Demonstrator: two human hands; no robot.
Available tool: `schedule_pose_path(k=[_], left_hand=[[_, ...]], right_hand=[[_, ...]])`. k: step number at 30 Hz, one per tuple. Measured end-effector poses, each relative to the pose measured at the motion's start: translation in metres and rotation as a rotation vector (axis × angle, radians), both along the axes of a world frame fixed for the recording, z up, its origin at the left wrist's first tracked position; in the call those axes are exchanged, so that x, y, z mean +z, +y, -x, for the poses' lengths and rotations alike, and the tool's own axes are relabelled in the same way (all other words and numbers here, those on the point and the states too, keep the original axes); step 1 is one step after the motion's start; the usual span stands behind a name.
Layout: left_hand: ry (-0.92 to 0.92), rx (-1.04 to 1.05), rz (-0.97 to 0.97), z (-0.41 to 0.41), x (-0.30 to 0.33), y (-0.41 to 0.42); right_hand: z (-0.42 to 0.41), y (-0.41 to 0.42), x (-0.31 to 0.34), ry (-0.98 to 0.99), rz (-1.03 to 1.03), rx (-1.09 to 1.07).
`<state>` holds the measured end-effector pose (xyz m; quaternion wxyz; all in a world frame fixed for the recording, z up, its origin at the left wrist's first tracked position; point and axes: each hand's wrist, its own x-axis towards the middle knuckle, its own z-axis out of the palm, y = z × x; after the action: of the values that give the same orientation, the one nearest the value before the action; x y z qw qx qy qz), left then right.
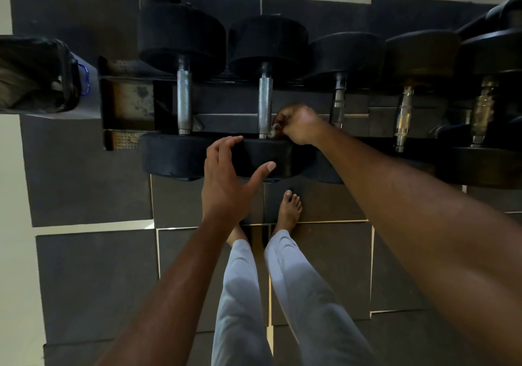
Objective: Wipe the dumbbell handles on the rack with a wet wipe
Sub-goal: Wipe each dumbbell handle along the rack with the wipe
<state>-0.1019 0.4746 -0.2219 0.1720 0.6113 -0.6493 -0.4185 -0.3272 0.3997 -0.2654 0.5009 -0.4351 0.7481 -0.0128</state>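
Several black dumbbells lie side by side on a low dark rack [127,103], handles pointing toward me. My right hand [298,124] is closed on a small crumpled wet wipe [273,132], pressed against the near end of the second knurled steel handle [265,103]. With fingers spread and nothing in it, my left hand [226,179] rests on that dumbbell's near weight head [265,159]. The first handle [184,100] stands to the left. Further right are a third handle [338,100] and two brass-toned handles [404,117].
A bin lined with a black bag [34,75] stands left of the rack. Dark rubber floor tiles [96,281] cover the ground under my bare feet [288,210]. A pale wall runs behind the rack.
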Motion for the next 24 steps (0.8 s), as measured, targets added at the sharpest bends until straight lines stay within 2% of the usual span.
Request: schedule_pose_path(k=[7, 13, 20, 24], left_hand=[[-0.007, 0.006, 0.007, 0.001, -0.001, 0.001], [-0.008, 0.002, 0.017, 0.001, -0.003, 0.002], [-0.005, 0.004, 0.024, 0.002, -0.001, 0.002], [0.003, 0.008, 0.009, 0.002, 0.001, 0.001]], right_hand=[[-0.001, 0.012, 0.008, -0.112, 0.105, -0.114], [-0.017, 0.014, 0.019, -0.019, 0.294, -0.097], [-0.013, -0.003, 0.028, 0.037, 0.106, 0.089], [-0.022, -0.005, 0.029, 0.153, 0.164, 0.109]])
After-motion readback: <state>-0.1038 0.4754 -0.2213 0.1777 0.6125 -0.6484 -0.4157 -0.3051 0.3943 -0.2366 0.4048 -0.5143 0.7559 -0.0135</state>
